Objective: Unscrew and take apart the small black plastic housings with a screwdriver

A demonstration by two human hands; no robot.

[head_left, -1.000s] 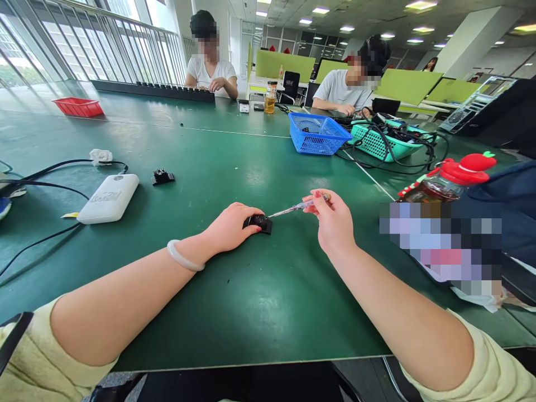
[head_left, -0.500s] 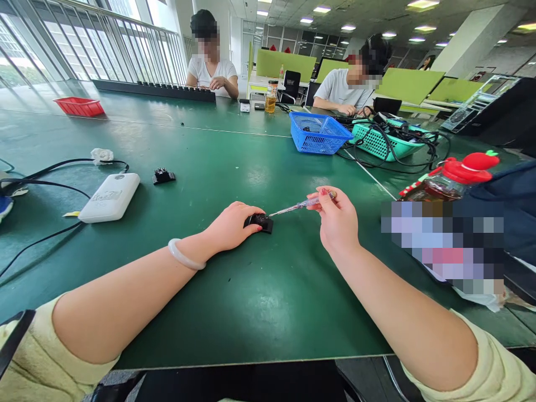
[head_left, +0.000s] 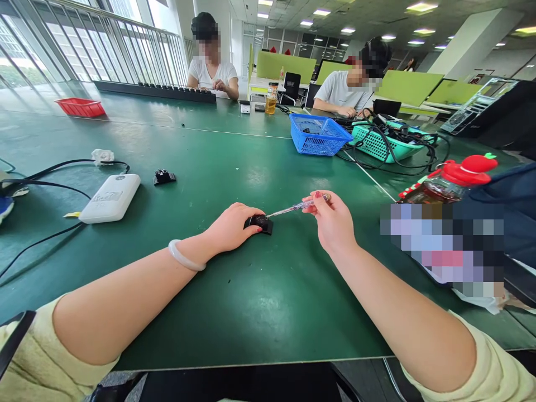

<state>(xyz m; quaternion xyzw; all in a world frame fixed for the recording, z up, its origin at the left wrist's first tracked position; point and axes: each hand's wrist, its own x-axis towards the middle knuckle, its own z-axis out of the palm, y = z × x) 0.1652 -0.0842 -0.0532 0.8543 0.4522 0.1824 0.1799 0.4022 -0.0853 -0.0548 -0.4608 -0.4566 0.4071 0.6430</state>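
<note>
Desk [head_left: 268, 318]: smooth green top, softly glossy under the room's light.
Left hand [head_left: 231, 226]: we find it gripping a black block [head_left: 265, 225] between thumb and fingers, low against the desk.
Right hand [head_left: 335, 222]: closed on the handle of a slim screwdriver [head_left: 288, 210], translucent, shaft slanting down leftward.
Black block: small, shiny, flat-edged, on the desk ahead of us, partly covered by the fingers.
Step in hand: we judge it to be tool work at the block's upper edge; tip contact is too small to confirm.
Next move: calls, in our judgement, for a firm hold and an aligned tip; slick surfaces could let it slip.
Second black piece [head_left: 163, 177]: similar, uneven-topped, lying apart.
White box [head_left: 109, 198]: rounded corners, left of that piece.
Blue basket [head_left: 319, 144]: perforated, flared walls.
</note>
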